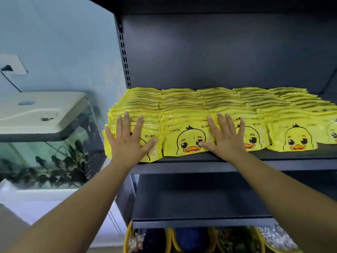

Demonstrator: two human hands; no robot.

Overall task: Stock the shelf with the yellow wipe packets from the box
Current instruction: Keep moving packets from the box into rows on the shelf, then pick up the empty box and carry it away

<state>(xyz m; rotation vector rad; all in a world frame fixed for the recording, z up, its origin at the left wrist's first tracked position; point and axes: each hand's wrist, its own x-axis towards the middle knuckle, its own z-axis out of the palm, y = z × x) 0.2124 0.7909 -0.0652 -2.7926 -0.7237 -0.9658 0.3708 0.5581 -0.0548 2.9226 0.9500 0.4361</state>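
Your left hand [127, 141] lay flat with fingers spread on the leftmost row of yellow wipe packets [189, 141], and your right hand [225, 137] pressed flat two rows over; neither gripped anything. The packets stood in overlapping rows on the dark shelf [237, 166], beside the fish tank [49, 148]. They looked light, soft and glossy, likely slippery, so pinching a stack by its side edges would hold best.

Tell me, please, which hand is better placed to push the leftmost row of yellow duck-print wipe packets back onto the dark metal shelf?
The left hand. It already lies flat on the leftmost row of yellow duck-print wipe packets, whose front packet overhangs the dark metal shelf. The right hand rests further right.
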